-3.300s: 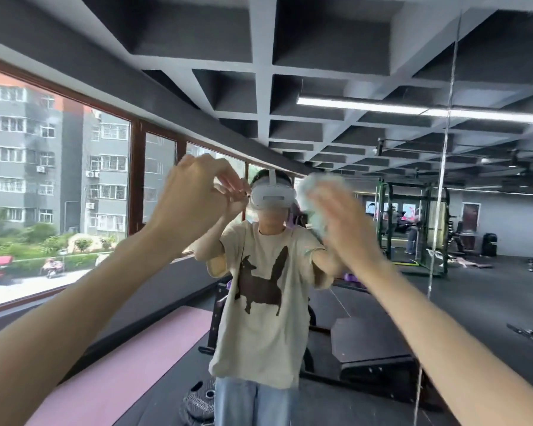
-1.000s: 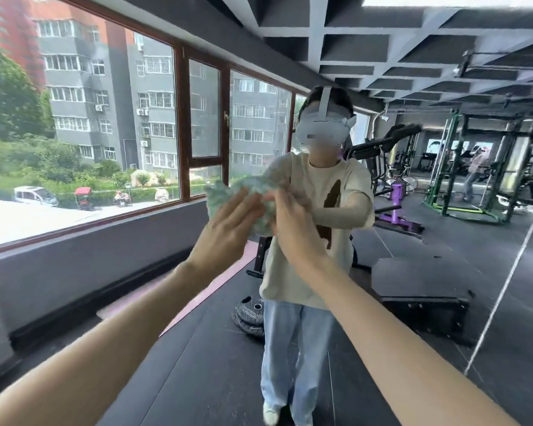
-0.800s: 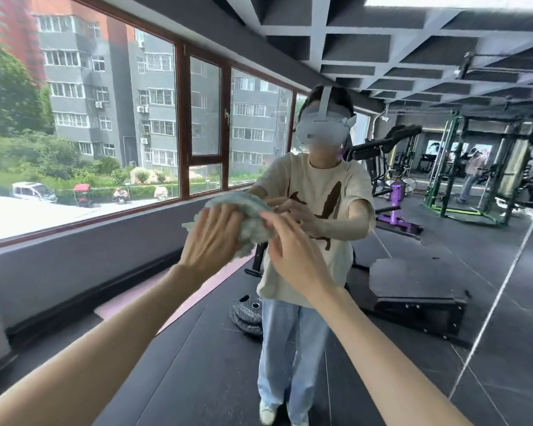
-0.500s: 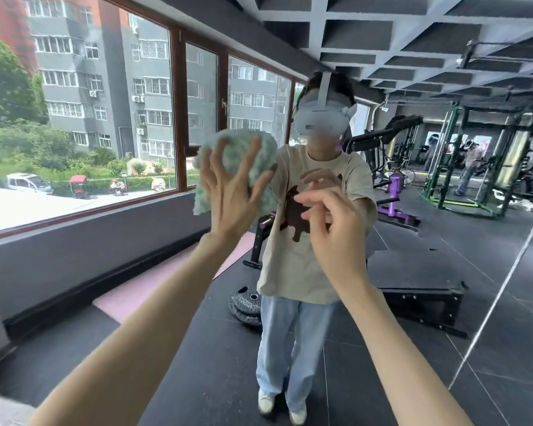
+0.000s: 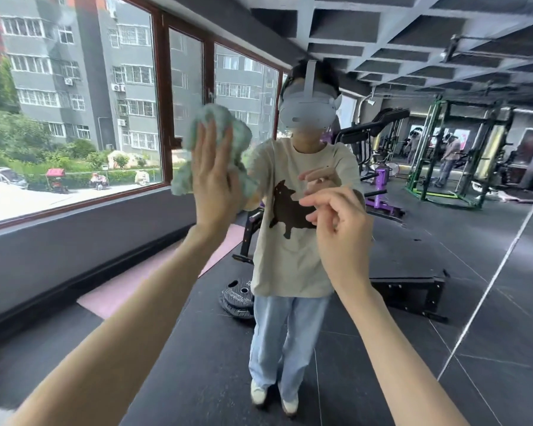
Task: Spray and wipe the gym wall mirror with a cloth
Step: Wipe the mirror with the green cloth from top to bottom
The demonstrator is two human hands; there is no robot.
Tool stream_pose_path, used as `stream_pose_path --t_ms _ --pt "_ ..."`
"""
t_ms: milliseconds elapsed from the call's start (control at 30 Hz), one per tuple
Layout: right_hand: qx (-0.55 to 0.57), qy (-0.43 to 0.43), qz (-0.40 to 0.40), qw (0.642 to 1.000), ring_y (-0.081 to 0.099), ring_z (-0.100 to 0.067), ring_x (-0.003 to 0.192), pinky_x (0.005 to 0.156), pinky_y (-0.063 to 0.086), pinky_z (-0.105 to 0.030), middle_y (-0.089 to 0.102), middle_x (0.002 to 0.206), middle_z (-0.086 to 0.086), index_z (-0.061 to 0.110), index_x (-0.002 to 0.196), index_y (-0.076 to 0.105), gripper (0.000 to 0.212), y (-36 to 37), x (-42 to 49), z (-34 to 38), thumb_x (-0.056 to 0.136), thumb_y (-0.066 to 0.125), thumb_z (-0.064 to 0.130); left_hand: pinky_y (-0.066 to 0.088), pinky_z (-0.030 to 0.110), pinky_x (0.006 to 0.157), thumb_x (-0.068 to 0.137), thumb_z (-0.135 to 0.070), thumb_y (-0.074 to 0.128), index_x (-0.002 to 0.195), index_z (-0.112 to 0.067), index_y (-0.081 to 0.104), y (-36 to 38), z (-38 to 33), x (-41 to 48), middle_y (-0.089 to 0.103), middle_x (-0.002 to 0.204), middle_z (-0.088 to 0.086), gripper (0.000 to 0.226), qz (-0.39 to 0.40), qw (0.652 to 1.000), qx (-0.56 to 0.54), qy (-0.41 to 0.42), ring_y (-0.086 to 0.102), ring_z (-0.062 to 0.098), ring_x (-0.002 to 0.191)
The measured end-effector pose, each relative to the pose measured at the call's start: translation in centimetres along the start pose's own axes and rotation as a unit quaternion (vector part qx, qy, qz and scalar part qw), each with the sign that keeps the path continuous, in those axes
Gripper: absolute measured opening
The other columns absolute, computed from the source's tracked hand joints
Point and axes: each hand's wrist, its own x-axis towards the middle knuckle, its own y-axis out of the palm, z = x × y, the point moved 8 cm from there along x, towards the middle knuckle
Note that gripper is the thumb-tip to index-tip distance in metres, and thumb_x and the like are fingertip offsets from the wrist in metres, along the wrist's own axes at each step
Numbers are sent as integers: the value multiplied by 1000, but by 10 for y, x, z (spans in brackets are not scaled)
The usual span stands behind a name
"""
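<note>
Fingers (image 5: 204, 142) of left hand (image 5: 216, 186) straight, pressing green cloth (image 5: 219, 124) to mirror (image 5: 413, 348), right hand (image 5: 342, 232) loosely curled, apparently empty

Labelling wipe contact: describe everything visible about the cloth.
The cloth is pale green-and-white, fluffy like terry, bunched and crumpled. The left hand presses it with straight fingers against the mirror, up beside the reflected headset. Its edges spill out above and beside the hand. The right hand is clear of it.
</note>
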Motion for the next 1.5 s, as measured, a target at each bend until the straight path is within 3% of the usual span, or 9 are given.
stream_pose_path --t_ms 200,467,700,800,900,1100,1267,1367,1500 --pt "-15 -25 4 1000 64 -16 78 64 53 -21 59 95 -6 9 81 71 36 9 -8 12 83 43 -15 21 49 115 95 -34 43 144 -23 27 41 -24 -91 29 150 8 52 259 867 142 402 12 27 143" --pt "-69 -29 -17 997 60 -12 89 66 54 -33 52 107 -5 11 79 72 35 11 -29 9 84 45 -11 15 43 118 95 -4 41 142 -8 37 -8 13 -4 28 150 21 48 -19 999 46 -14 18 34 142" --pt "-154 9 10 988 49 8 79 65 33 -5 56 99 -5 9 78 72 37 -18 -48 -11 80 45 -17 38 43 89 94 -22 43 136 -21 43 17 -20 -78 46 141 7 42 200 896 128 376 42 30 120" --pt "-164 45 -11 985 54 6 86 69 42 -11 56 95 -3 7 77 71 39 -46 -58 -28 78 46 -22 38 43 79 94 -39 42 134 -23 46 10 -14 -22 39 131 11 44 132 928 197 286 39 31 106" --pt "-170 71 -30 982 59 -6 82 69 51 -32 57 94 -2 8 77 71 38 -70 -69 -39 80 46 -19 21 47 108 95 -39 41 143 -17 36 24 -11 0 32 145 17 53 142 947 183 224 27 31 129" --pt "-219 96 -61 969 60 -8 80 69 45 -14 57 94 -2 10 74 71 38 -114 -78 -48 81 47 -18 6 37 105 100 -39 31 146 -16 30 32 -44 16 29 152 10 51 135 971 157 116 21 32 139" --pt "-215 90 -89 968 61 -13 77 64 43 -12 57 93 -5 8 73 72 36 -141 -74 -51 82 44 -14 13 45 109 101 -36 37 123 -12 54 22 -73 57 61 126 9 37 21 960 163 228 36 27 131" --pt "-220 82 -67 970 62 -14 80 64 46 -17 57 93 -3 9 73 71 37 -147 -72 -60 82 45 -16 -12 31 116 102 -34 40 136 -15 45 56 -101 48 53 132 10 39 83 931 128 333 19 13 141" --pt "-219 66 -61 972 59 -8 76 62 37 -9 57 92 -3 7 73 71 35 -155 -67 -64 82 46 -16 -3 38 118 102 -29 41 140 -12 41 99 -149 11 44 142 12 41 118 927 24 354 32 23 137"
